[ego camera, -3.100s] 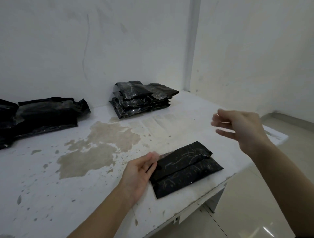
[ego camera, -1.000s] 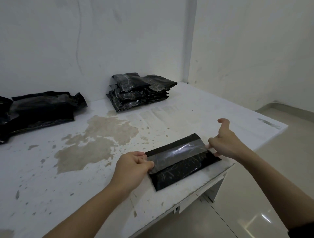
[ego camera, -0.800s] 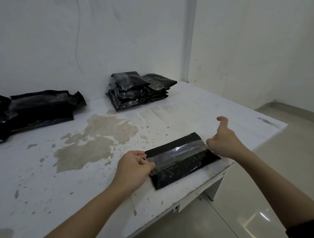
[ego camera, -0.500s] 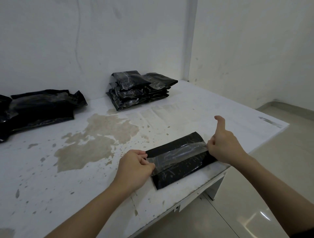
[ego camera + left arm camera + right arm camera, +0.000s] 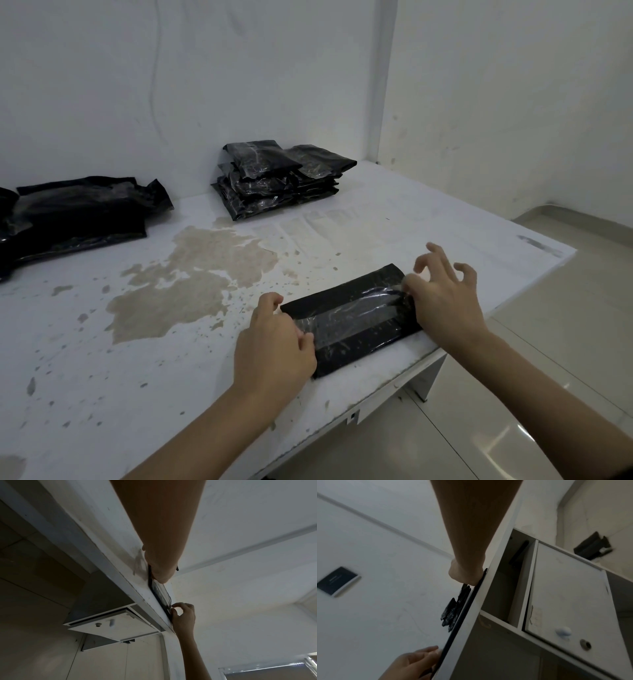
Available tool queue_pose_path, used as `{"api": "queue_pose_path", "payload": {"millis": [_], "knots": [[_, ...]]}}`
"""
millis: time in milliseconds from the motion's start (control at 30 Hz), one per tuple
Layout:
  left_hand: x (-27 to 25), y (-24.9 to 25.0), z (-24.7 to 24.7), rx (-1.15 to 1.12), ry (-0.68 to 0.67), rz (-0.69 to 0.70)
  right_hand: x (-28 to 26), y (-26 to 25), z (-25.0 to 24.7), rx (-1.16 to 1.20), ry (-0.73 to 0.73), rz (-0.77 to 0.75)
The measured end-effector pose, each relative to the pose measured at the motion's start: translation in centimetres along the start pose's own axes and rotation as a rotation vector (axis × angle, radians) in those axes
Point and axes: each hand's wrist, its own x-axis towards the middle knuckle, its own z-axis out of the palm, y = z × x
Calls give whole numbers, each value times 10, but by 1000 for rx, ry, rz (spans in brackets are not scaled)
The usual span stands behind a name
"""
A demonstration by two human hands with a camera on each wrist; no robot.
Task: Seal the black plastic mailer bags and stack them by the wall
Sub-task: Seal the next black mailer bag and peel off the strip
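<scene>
One black mailer bag (image 5: 346, 339) lies flat near the front edge of the white table (image 5: 428, 222), with a clear strip (image 5: 352, 313) stretched along it. My left hand (image 5: 301, 337) grips the bag's left end with curled fingers on the strip's end. My right hand (image 5: 411, 277) pinches the strip's right end between thumb and forefinger, the other fingers raised and spread. The left wrist view shows the bag (image 5: 161, 595) edge-on with the right hand (image 5: 173, 608) at its far end. A stack of sealed bags (image 5: 281, 178) sits by the back wall.
A loose pile of black bags (image 5: 78, 209) lies at the back left. A brown stain (image 5: 191, 281) marks the table's middle. The table edge (image 5: 394, 380) runs just in front of the bag, with a drawer (image 5: 565, 601) under it and tiled floor (image 5: 565, 342) to the right.
My right hand has gone from a fist with the thumb up to raised, spread fingers, still at the strip's right end. The left hand and the bag have stayed put.
</scene>
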Motion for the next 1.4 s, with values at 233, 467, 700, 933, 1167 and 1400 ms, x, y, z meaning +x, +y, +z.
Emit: {"api": "queue_pose_path", "payload": {"millis": [233, 467, 700, 933, 1167, 1400], "knots": [[9, -6, -4, 141, -6, -110, -12, -13, -15, -159, -329, 59], [32, -13, -8, 189, -44, -311, -17, -39, -19, 152, -258, 286], [25, -5, -6, 396, 136, -81, -4, -47, -23, 348, -271, 450], [27, -4, -5, 421, 110, -135, 5, -34, -39, 1020, -101, 855], [42, -10, -4, -98, -3, -421, 12, -23, -56, 1853, -373, 1067], [43, -10, -14, -670, 136, -472, 13, -24, -46, 1910, -296, 979]]}}
